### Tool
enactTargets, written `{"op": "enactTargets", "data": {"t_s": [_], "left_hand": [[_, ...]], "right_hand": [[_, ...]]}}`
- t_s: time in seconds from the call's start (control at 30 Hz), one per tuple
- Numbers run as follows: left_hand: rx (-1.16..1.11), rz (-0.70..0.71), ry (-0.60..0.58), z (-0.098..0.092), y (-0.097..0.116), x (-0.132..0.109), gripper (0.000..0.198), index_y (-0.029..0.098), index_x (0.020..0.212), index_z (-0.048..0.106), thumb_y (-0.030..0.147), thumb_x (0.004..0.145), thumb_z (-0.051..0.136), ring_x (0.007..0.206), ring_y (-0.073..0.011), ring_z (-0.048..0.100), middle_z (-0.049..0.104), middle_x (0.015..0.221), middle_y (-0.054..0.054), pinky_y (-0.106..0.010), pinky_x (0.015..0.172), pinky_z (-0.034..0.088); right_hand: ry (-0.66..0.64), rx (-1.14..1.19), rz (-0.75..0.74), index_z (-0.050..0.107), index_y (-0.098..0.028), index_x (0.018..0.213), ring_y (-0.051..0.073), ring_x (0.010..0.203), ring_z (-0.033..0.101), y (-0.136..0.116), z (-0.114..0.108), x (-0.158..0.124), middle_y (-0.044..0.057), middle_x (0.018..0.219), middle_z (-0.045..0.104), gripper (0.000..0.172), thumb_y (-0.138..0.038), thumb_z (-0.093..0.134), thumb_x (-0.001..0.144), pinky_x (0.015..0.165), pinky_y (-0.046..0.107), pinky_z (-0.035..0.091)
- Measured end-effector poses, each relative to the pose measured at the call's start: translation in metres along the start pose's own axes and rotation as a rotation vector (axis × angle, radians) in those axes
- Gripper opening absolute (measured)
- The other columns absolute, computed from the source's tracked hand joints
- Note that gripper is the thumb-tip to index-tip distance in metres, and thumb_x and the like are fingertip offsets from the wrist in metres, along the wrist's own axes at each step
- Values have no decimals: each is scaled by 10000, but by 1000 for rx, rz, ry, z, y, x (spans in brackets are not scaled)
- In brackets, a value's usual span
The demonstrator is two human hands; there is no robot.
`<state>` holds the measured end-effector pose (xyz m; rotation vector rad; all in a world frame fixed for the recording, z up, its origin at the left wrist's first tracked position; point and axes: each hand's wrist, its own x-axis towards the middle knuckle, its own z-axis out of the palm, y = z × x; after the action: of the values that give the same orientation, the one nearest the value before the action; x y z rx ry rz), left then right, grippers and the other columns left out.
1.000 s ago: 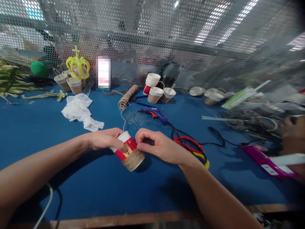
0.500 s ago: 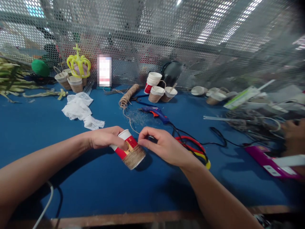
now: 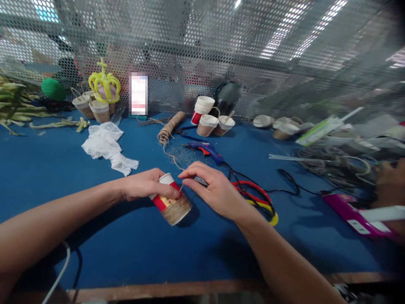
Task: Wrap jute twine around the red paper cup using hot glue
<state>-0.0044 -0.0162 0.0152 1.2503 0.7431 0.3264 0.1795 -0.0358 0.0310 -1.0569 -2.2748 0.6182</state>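
Observation:
My left hand (image 3: pixel 147 184) is closed around a paper cup (image 3: pixel 161 203), red and white, tilted with its base toward the lower right. Brown twine (image 3: pixel 177 210) is wound in rows round the cup's lower part, and my left thumb presses on the side just above it. Close to the cup, my right hand (image 3: pixel 209 183) pinches the twine strand between thumb and fingertips; a small grey metallic object, its kind unclear, shows in that palm. From there the strand runs back to a roll of twine (image 3: pixel 171 128) lying on the blue table.
Behind my right hand lies a blue glue gun (image 3: pixel 206 150) with its black cord. Twine-wrapped cups (image 3: pixel 207 125) stand near the mesh partition (image 3: pixel 177 55). A white cloth (image 3: pixel 103 141) is at left, a purple power strip (image 3: pixel 354 213) at right, beside another person's hand (image 3: pixel 392 181).
My right hand has moved slightly left and up, bringing the strand against the cup. My left thumb has slid right along the cup toward the strand.

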Motion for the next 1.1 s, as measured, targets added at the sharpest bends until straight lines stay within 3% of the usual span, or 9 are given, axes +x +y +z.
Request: {"op": "enactTargets", "data": {"t_s": [0.2, 0.33, 0.43, 0.57, 0.63, 0.73, 0.77, 0.9, 1.1], "left_hand": [[94, 2, 25, 7, -1, 0, 266, 128, 474, 451, 285, 636, 591, 409, -51, 338, 410, 428, 58, -192, 424, 252], [59, -8, 46, 6, -1, 1, 213, 116, 531, 511, 288, 636, 582, 440, -64, 386, 474, 482, 39, -197, 456, 294], [44, 9, 176, 3, -2, 3, 218, 117, 582, 532, 321, 630, 589, 454, -70, 398, 491, 510, 35, -203, 475, 310], [184, 99, 435, -6, -4, 9, 285, 130, 551, 487, 384, 661, 554, 438, -60, 324, 403, 477, 54, -199, 437, 241], [252, 129, 537, -11, -7, 12, 308, 141, 536, 460, 407, 676, 530, 435, -59, 290, 359, 470, 60, -204, 424, 217], [280, 143, 623, -16, -12, 16, 323, 142, 559, 466, 436, 685, 507, 445, -64, 291, 362, 485, 52, -206, 421, 218], [289, 145, 632, -17, -14, 18, 326, 138, 576, 479, 443, 687, 501, 451, -68, 302, 377, 492, 46, -207, 424, 226], [311, 163, 615, -20, -19, 20, 317, 122, 661, 534, 433, 699, 486, 482, -90, 371, 475, 537, 11, -215, 445, 265], [304, 140, 608, -21, -18, 20, 291, 123, 679, 561, 401, 704, 478, 509, -116, 449, 569, 577, -22, -215, 445, 287]], "right_hand": [[44, 35, 15, 525, -208, 803, 131, 774, 529, 0, 7, 3, 8, 801, 558, 40, -185, 493, 799, 722, 276, 420], [78, -34, 36, 529, -200, 825, 143, 830, 527, 4, 12, 6, 30, 852, 562, 49, -191, 490, 797, 765, 290, 418], [168, -150, 92, 538, -176, 848, 159, 878, 522, 12, 7, 9, 62, 910, 563, 80, -205, 510, 779, 800, 306, 412], [189, -373, 428, 542, -155, 932, 173, 835, 556, 30, -20, 18, 82, 955, 573, 222, -311, 487, 784, 753, 312, 441], [198, -444, 521, 543, -127, 961, 221, 880, 547, 45, -34, 24, 127, 987, 559, 269, -319, 478, 785, 778, 367, 421], [126, -484, 633, 596, -117, 801, 282, 891, 538, 75, -44, 33, 146, 870, 584, 169, -268, 554, 738, 784, 422, 400], [88, -478, 670, 601, -116, 783, 271, 872, 547, 84, -44, 36, 138, 855, 590, 155, -257, 579, 724, 773, 410, 412], [34, -421, 782, 521, -157, 1031, 169, 881, 542, 107, -37, 44, 69, 1055, 534, 245, -277, 474, 823, 742, 360, 452], [167, -188, 786, 479, -89, 1016, 171, 689, 588, 82, -42, 38, 100, 822, 610, 309, -169, 558, 729, 646, 320, 479]]}}
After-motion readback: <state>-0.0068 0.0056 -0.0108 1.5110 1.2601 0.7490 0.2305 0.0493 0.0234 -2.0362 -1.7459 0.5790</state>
